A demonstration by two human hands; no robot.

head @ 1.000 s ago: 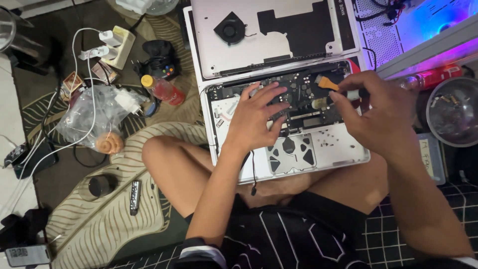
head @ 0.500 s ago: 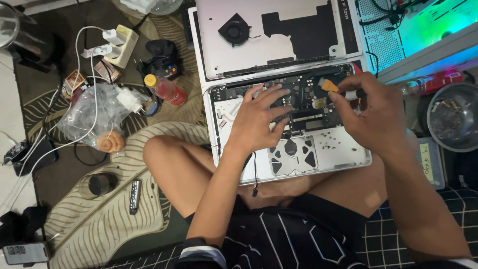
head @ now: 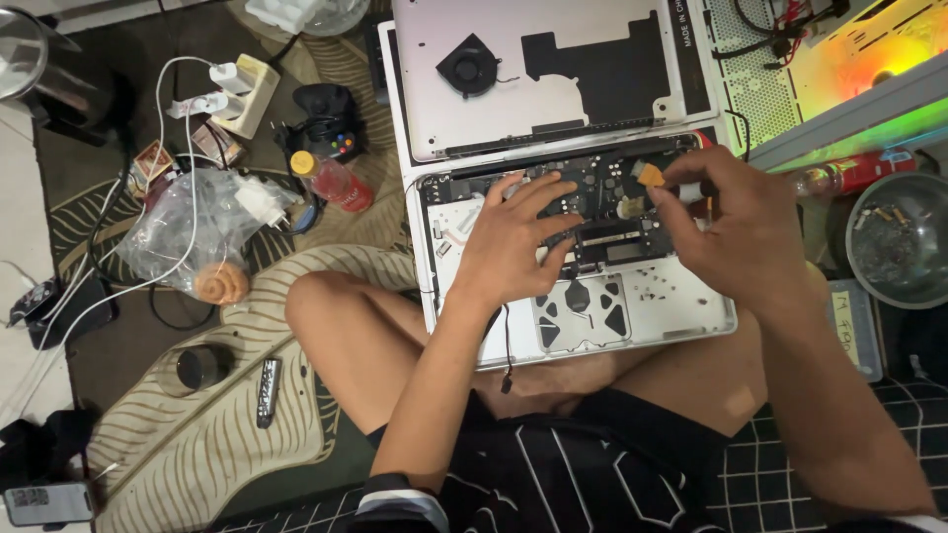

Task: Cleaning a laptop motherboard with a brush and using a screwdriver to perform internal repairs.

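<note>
Between the earlier frame and now your right hand [head: 741, 232] has crept a little left over the board; the orange-tipped tool [head: 650, 175] sits nearer the middle.

- Right hand: thumb and fingers pinched on that tool, tip down near a small pale part on the circuit board [head: 602, 212].
- Left hand [head: 513, 242]: fingers spread, pressing flat on the board's left half, steadying it.
- Opened laptop base [head: 681, 301] rests on your lap, tilted; its removed bottom cover [head: 553, 74] lies just beyond.
- Risk, as a judgement: a slip of the pinched tool could scrape nearby components. The base could shift on your knees if your left hand lifts. Tiny loose screws on the palm-rest area could roll off.
</note>
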